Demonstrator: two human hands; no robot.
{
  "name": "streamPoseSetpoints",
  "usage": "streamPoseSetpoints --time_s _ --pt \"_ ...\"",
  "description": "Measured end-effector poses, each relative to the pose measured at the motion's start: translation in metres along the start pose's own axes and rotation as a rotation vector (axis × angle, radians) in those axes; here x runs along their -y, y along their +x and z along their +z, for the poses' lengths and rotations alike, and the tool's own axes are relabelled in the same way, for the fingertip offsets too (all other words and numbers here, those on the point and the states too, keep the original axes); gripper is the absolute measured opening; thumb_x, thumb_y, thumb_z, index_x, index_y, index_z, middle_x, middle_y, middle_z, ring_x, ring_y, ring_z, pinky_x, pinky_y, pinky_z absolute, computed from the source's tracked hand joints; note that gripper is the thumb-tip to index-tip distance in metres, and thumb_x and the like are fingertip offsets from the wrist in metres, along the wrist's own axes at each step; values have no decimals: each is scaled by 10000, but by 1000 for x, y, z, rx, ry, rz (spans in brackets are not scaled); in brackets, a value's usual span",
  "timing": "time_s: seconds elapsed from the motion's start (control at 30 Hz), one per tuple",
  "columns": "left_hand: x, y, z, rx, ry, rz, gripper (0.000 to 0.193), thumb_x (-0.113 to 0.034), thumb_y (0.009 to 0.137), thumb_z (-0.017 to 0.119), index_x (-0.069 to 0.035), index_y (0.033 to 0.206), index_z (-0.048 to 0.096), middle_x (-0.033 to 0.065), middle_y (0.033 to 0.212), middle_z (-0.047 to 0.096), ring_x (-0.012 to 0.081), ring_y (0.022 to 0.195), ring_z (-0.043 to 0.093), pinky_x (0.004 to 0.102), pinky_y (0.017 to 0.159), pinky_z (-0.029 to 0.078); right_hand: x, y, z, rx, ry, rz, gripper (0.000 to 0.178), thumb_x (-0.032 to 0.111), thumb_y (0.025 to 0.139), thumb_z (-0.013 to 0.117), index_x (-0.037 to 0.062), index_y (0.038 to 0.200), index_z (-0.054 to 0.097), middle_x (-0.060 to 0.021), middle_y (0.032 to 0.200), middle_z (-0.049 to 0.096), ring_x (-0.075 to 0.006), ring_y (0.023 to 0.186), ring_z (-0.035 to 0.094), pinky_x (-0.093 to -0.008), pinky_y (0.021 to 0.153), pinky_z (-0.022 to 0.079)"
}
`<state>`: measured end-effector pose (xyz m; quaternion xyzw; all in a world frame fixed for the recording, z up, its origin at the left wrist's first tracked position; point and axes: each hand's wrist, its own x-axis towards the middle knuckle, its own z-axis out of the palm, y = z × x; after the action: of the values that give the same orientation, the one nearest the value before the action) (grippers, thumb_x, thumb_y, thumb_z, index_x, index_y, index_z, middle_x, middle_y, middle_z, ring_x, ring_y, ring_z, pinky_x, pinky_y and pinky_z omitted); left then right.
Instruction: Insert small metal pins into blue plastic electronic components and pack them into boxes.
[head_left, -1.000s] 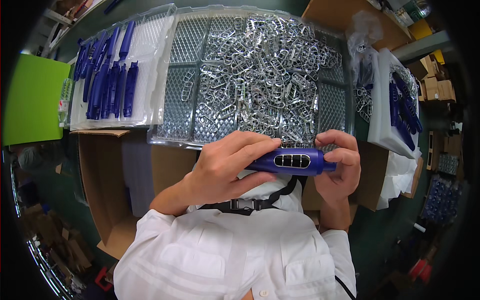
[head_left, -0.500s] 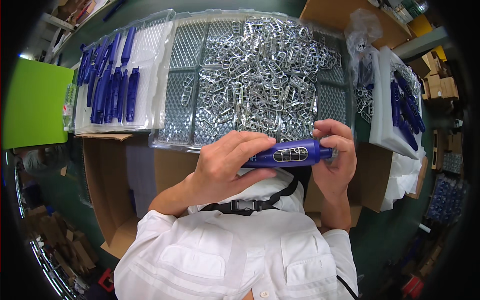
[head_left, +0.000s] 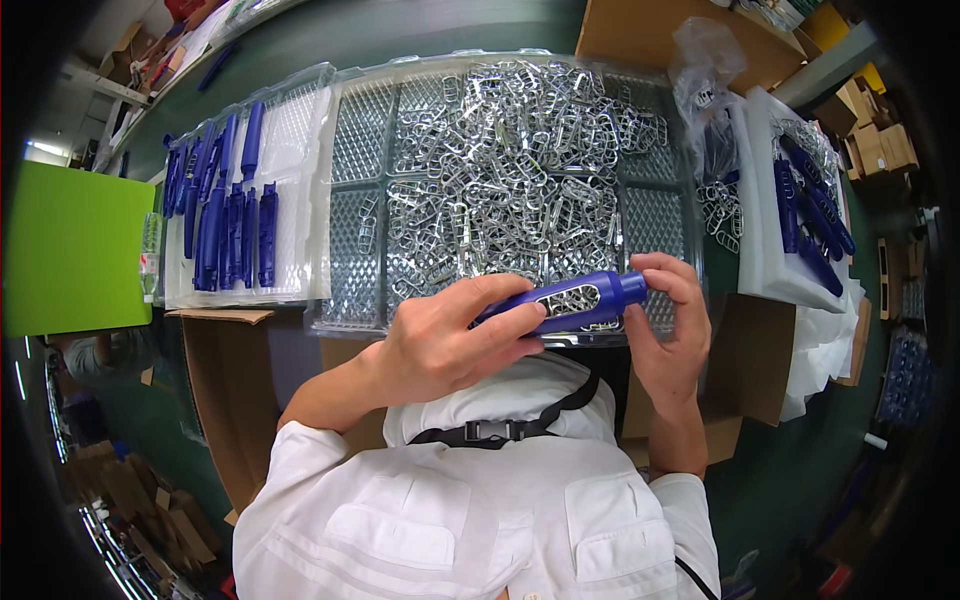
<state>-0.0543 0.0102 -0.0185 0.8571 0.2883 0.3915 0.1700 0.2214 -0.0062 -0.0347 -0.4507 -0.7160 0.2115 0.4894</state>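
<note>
Above the near edge of the clear tray, my left hand (head_left: 450, 335) grips a blue plastic tubular housing (head_left: 610, 300) from its left end, fingers wrapped over it. A shiny metal frame (head_left: 570, 301) rims the long oval window in its side. My right hand (head_left: 675, 325) has its thumb and index finger curled around the housing's narrower right end. The housing slants slightly, right end higher. Beyond my hands, a heap of chrome oval frames (head_left: 520, 185) fills much of the compartmented clear tray (head_left: 355, 225).
Several blue housings (head_left: 236, 235) lie in a white tray (head_left: 300, 150) at left, beside a plastic bottle (head_left: 150, 262) and green panel (head_left: 75, 250). At right, a white foam box (head_left: 757, 190) holds more blue parts. Below sits an open cardboard box (head_left: 225, 385).
The housing has tilted, its right end now higher, and bright metal shows through its window. My left fingers have shifted over it. The whole view has dipped, so the trays appear lower.
</note>
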Motion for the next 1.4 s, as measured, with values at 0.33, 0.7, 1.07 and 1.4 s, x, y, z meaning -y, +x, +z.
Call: streamPoseSetpoints --time_s 0.33,0.7,1.07,1.4 --pt "129 72 -52 -243 28 -532 369 -337 919 849 -54 1124 731 86 901 767 149 711 712 280 616 536 -15 -19 -6 -64 41 205 364 -164 847 723 14 1153 640 -159 1250 687 -168 891 689 -309 834 566" --pt "243 52 -233 -871 147 -347 405 -390 1122 528 -51 1198 735 92 1158 780 191 1005 723 365 875 539 -5 -14 11 71 -8 236 323 -123 882 711 -6 1177 651 -155 1250 706 -191 942 705 -316 871 565" --pt "26 -471 -210 -1534 480 -1093 281 -231 1091 521 -58 921 663 5 768 603 116 694 567 259 663 477 -13 -4 55 625 -552 -151 383 63 946 736 -2 1319 677 -199 1352 668 -407 1163 659 -479 1004 533" --pt "-8 -788 -68 -709 995 -2000 351 -255 1010 595 -53 1262 734 228 1151 764 319 1111 754 470 898 594 -47 18 69 588 -605 -17 179 22 976 697 4 1154 683 -151 1193 650 -313 1025 674 -389 881 549"
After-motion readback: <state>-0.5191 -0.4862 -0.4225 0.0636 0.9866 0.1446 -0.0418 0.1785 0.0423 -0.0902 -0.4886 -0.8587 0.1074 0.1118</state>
